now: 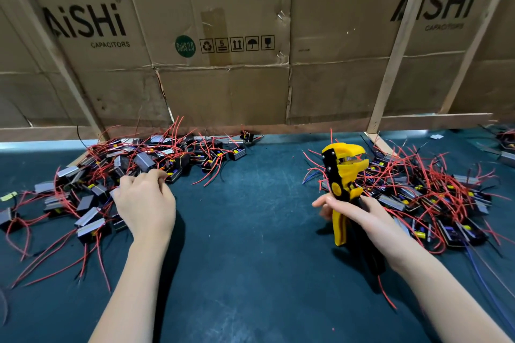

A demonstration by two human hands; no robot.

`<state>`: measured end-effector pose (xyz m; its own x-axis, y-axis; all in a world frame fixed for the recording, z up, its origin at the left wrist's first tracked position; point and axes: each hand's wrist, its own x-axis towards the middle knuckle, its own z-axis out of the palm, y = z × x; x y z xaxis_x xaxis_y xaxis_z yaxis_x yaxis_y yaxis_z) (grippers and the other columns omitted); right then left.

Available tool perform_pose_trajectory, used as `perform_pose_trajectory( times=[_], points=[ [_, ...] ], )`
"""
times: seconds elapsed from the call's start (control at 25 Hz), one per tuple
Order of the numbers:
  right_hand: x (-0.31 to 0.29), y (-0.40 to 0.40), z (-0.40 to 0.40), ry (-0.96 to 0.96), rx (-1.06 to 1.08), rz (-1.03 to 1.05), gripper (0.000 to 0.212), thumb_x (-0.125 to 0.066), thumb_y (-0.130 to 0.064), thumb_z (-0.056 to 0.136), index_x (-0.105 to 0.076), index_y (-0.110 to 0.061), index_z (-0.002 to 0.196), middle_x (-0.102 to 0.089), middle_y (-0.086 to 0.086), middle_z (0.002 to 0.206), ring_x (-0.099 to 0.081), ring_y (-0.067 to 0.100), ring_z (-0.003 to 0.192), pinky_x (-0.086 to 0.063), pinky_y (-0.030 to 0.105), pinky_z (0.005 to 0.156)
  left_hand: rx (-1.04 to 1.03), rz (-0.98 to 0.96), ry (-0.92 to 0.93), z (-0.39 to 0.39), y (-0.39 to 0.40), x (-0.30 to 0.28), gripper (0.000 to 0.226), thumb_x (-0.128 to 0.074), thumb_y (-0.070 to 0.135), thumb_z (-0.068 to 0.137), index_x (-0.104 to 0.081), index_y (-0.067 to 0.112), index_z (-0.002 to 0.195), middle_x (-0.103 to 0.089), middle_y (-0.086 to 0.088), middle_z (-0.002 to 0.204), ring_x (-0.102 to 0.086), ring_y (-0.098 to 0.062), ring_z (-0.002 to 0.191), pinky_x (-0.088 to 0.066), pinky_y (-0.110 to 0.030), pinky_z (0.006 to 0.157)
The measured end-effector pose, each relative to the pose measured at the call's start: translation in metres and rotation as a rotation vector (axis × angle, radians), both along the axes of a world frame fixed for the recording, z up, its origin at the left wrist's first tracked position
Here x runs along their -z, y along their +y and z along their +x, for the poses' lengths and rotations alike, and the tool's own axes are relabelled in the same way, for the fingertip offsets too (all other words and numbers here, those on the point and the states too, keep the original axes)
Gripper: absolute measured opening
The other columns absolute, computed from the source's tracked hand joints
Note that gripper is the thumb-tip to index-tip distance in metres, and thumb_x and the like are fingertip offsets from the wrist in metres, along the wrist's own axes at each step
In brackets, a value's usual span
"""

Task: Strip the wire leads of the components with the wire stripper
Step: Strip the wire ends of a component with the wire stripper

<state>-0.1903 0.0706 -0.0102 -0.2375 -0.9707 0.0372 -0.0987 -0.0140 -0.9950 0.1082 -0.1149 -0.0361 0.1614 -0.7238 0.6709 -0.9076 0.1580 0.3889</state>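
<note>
My right hand (359,213) grips the handles of a yellow and black wire stripper (344,172), held upright with its jaws pointing up and to the right. My left hand (145,200) reaches into the left pile of components (92,192), fingers curled at its edge; what they hold is hidden. The components are small black boxes with grey faces and long red wire leads. A second pile of such components (434,198) lies to the right of the stripper.
The work surface is a dark teal mat (250,231). A wall of flattened cardboard boxes (223,36) with wooden battens stands along the back edge. A loose red wire (386,292) lies near my right forearm, and blue wires (485,281) trail at the right.
</note>
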Motion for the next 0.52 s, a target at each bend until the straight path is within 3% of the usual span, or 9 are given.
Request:
perform_pose_trajectory(
  times=[0.16, 0.36, 0.44, 0.52],
  points=[
    [-0.002, 0.002, -0.003, 0.014, 0.011, 0.015, 0.039, -0.066, -0.046, 0.072, -0.078, -0.014, 0.09, -0.07, 0.008, 0.088, -0.066, 0.022, 0.084, -0.051, 0.033, 0.071, -0.055, 0.062, 0.104, 0.008, -0.002, 0.001, 0.022, -0.061, -0.002, 0.079, -0.075, 0.001, 0.096, -0.06, -0.022, 0.117, -0.045, -0.044, 0.111, -0.037, -0.049, 0.093],
    [0.0, 0.002, -0.001, 0.062, -0.094, -0.025, 0.044, -0.071, -0.038, 0.078, -0.07, 0.002, 0.095, -0.068, -0.001, 0.076, -0.062, 0.01, 0.073, -0.047, 0.019, 0.064, 0.109, -0.226, -0.011, -0.017, 0.004, -0.007, 0.039, -0.058, 0.007, 0.075, -0.065, 0.007, 0.113, -0.06, -0.014, 0.119, -0.049, -0.038, 0.108, -0.034, -0.044, 0.086],
    [0.0, 0.0, 0.0, 0.037, -0.098, -0.028, 0.043, -0.066, -0.037, 0.076, -0.07, 0.001, 0.096, -0.066, 0.005, 0.075, -0.062, 0.014, 0.073, -0.047, 0.018, 0.063, 0.179, -0.148, -0.072, -0.029, -0.003, -0.009, 0.042, -0.058, 0.008, 0.076, -0.062, 0.006, 0.118, -0.06, -0.017, 0.117, -0.048, -0.038, 0.108, -0.037, -0.046, 0.086],
    [0.0, -0.001, 0.0, 0.016, -0.1, -0.026, 0.047, -0.066, -0.04, 0.072, -0.07, -0.001, 0.098, -0.065, 0.009, 0.075, -0.062, 0.018, 0.072, -0.046, 0.02, 0.062, 0.174, 0.078, -0.139, -0.036, -0.021, -0.013, 0.046, -0.061, 0.008, 0.082, -0.057, 0.005, 0.128, -0.057, -0.022, 0.12, -0.046, -0.041, 0.113, -0.038, -0.048, 0.091]
  ],
)
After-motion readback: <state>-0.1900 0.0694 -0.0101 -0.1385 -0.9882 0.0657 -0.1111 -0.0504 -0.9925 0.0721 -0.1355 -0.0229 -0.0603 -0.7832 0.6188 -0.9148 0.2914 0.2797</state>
